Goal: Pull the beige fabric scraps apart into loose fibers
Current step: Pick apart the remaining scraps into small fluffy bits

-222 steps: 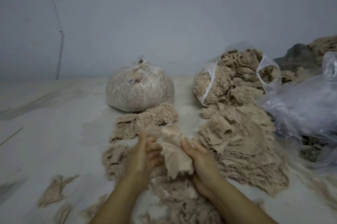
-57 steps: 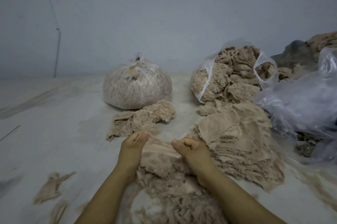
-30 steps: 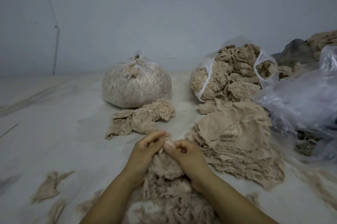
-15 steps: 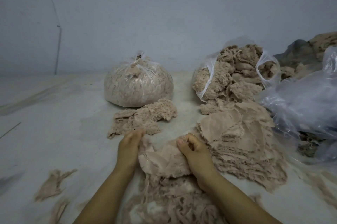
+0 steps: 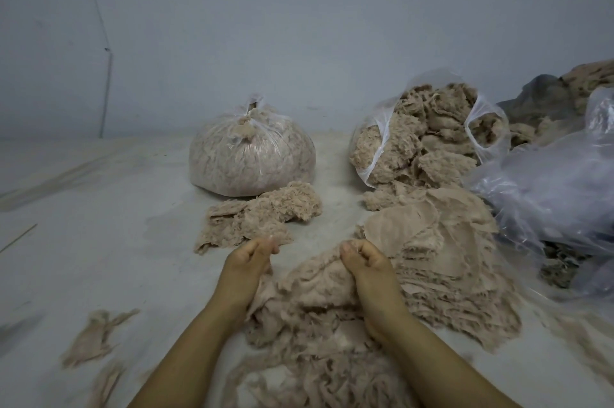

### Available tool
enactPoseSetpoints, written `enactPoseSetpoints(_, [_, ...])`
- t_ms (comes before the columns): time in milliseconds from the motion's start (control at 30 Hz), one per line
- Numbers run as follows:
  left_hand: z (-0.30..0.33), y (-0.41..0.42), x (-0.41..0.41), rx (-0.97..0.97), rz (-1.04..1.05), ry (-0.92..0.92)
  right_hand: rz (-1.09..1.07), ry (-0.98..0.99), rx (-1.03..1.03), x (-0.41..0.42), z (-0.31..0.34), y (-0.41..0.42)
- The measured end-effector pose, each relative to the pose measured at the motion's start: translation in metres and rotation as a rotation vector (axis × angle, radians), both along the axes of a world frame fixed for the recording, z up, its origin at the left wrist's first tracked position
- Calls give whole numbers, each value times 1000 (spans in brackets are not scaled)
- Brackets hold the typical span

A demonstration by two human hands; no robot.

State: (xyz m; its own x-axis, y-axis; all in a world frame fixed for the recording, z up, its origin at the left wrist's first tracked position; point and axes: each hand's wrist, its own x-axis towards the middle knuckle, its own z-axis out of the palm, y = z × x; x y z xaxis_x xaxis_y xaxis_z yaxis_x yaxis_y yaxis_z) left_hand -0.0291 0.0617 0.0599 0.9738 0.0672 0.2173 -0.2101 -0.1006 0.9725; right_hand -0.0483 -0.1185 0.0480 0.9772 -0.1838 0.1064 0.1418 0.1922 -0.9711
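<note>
**Hands spread wider, scrap stretched**

Since half a second ago the hands have moved further apart. Left hand (image 5: 250, 258) and right hand (image 5: 364, 262) each pinch an edge of the beige scrap (image 5: 312, 284), fingers curled, held above the shredded fiber heap (image 5: 319, 361) on the floor (image 5: 99, 258). Scrap stack (image 5: 442, 261) lies just right. Tied bag (image 5: 251, 158) behind.
</note>
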Motion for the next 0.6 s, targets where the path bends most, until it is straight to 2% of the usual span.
enactPoseSetpoints(33, [3, 0, -3, 10, -114, 19, 28, 7, 0, -1, 0, 1])
enactPoseSetpoints(100, [4, -2, -9, 177, -335, 71, -7, 4, -5, 0, -1, 2])
enactPoseSetpoints(167, [1, -6, -14, 340, -412, 74, -59, 11, 38, 1, 0, 3])
enactPoseSetpoints(200, [-1, -8, -15, 326, -405, 65, -66, 20, 67, 2, 0, 2])
enactPoseSetpoints(267, [0, -10, -17, 128, -338, 86, -22, 42, 77, 1, 1, -3])
enactPoseSetpoints(333, [2, -9, -15, -76, -282, 124, 68, 35, -67, -3, 2, -5])
enactPoseSetpoints(367, [5, -10, -14, -102, -283, 135, 112, 15, -177, -4, 2, -5])
enactPoseSetpoints(533, [2, -16, -19, 94, -355, 84, 109, -233, -611, -10, 4, 6])
enactPoseSetpoints(600, [5, -14, -20, 82, -366, 63, 59, -239, -585, -9, 4, 9])
